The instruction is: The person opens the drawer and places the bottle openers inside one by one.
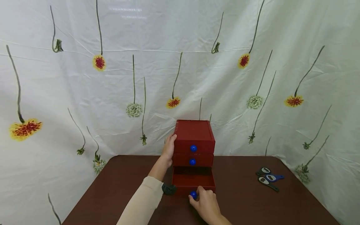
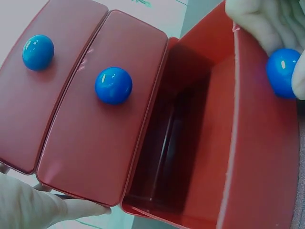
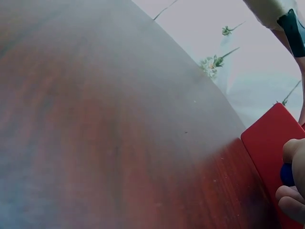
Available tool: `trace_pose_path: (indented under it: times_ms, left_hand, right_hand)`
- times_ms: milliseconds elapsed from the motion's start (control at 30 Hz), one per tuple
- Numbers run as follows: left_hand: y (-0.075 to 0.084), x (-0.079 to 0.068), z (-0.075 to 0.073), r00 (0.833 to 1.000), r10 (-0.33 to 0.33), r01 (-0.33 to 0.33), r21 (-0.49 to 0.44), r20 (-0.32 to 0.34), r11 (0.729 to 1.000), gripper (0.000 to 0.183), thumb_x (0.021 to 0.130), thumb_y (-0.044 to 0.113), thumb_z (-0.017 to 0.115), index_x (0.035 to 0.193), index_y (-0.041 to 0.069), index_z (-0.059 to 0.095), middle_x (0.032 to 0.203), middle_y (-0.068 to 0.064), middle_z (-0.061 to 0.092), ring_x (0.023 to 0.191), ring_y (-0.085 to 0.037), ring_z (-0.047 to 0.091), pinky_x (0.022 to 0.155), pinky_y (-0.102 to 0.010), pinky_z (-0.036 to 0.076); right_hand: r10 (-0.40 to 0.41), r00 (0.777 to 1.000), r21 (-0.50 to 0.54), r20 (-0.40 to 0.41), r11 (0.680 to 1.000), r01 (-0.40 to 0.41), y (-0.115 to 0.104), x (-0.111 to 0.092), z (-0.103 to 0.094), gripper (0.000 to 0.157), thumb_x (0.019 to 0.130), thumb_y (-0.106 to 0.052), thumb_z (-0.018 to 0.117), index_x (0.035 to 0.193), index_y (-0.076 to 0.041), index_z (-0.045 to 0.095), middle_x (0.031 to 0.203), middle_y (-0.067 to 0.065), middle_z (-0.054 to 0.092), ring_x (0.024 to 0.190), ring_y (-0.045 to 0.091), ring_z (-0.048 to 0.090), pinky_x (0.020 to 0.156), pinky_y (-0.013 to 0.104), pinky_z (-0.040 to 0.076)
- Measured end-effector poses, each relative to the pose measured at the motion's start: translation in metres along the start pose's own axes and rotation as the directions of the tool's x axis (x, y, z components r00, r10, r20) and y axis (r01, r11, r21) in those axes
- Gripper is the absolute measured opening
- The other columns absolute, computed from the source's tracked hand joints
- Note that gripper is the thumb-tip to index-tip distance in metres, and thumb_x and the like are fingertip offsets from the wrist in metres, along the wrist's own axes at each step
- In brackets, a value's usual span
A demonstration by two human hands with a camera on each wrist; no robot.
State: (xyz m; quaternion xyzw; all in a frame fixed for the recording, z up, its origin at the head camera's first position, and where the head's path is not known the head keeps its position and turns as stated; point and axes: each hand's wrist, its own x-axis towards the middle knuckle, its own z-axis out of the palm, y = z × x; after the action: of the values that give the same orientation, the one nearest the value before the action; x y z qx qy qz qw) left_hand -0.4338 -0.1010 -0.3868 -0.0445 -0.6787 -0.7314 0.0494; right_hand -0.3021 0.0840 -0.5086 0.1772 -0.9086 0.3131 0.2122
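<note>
A small red chest of drawers (image 1: 194, 129) stands on the table, with a blue knob on each of its three drawers. The bottom drawer (image 1: 180, 190) is pulled out, and the left wrist view looks down into its red inside (image 2: 190, 143). My right hand (image 1: 206, 204) pinches the bottom drawer's blue knob (image 1: 193, 195) between thumb and fingers. Against the left side of the chest lies my left hand (image 1: 168, 149), its thumb (image 2: 86, 208) straight along the side near the front edge. The upper blue knob (image 1: 193, 148) and middle knob (image 1: 192, 162) sit on closed drawers.
At the right of the dark brown table (image 1: 239, 193) lie three flat handled pieces that look like bottle openers (image 1: 272, 178), two black and one blue. A white cloth with printed flowers (image 1: 197, 78) hangs behind the table. The left sleeve (image 1: 144, 198) crosses the table's left part.
</note>
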Motion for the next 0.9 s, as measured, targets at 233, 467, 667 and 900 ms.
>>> trace_pose_path:
  times_ms: [233, 467, 667, 900]
  left_hand:
    - [0.000, 0.000, 0.000, 1.000, 0.010, -0.010, 0.006, 0.000, 1.000, 0.067, 0.108, 0.050, 0.040, 0.163, 0.014, 0.026, 0.160, -0.017, 0.029, 0.141, -0.042, 0.032, 0.113, -0.066, 0.023]
    - [0.000, -0.001, -0.001, 1.000, 0.004, -0.004, 0.004, -0.019, 1.000, 0.065, 0.108, 0.049, 0.040, 0.161, 0.014, 0.029, 0.158, -0.017, 0.031, 0.139, -0.042, 0.033, 0.113, -0.064, 0.024]
    - [-0.001, -0.002, -0.001, 1.000, 0.005, -0.005, 0.004, -0.016, 1.000, 0.064, 0.108, 0.048, 0.040, 0.161, 0.014, 0.029, 0.157, -0.018, 0.031, 0.138, -0.042, 0.034, 0.113, -0.064, 0.025]
    - [0.000, -0.003, 0.001, 1.000, 0.008, -0.008, 0.007, -0.010, 1.000, 0.067, 0.108, 0.049, 0.040, 0.162, 0.013, 0.026, 0.158, -0.019, 0.029, 0.139, -0.043, 0.033, 0.112, -0.065, 0.025]
  right_hand:
    - [-0.013, 0.999, -0.024, 0.048, 1.000, 0.014, -0.005, -0.009, -0.008, 0.034, 0.089, -0.031, 0.082, 0.075, -0.014, 0.057, 0.054, -0.013, 0.047, 0.043, -0.002, 0.043, 0.041, 0.019, 0.039]
    - [-0.036, 0.994, -0.058, 0.099, 0.997, 0.042, -0.010, -0.019, -0.013, 0.037, 0.089, -0.034, 0.081, 0.074, -0.015, 0.054, 0.054, -0.011, 0.042, 0.044, 0.000, 0.041, 0.042, 0.021, 0.037]
    - [-0.033, 0.992, -0.079, 0.122, 0.996, 0.043, -0.014, -0.024, -0.016, 0.039, 0.090, -0.035, 0.081, 0.073, -0.017, 0.051, 0.053, -0.011, 0.039, 0.044, 0.001, 0.039, 0.043, 0.022, 0.036]
    - [-0.028, 0.981, -0.092, 0.193, 0.995, 0.047, -0.015, -0.022, -0.027, 0.036, 0.092, -0.040, 0.079, 0.074, -0.014, 0.061, 0.057, -0.011, 0.047, 0.047, 0.002, 0.046, 0.046, 0.024, 0.041]
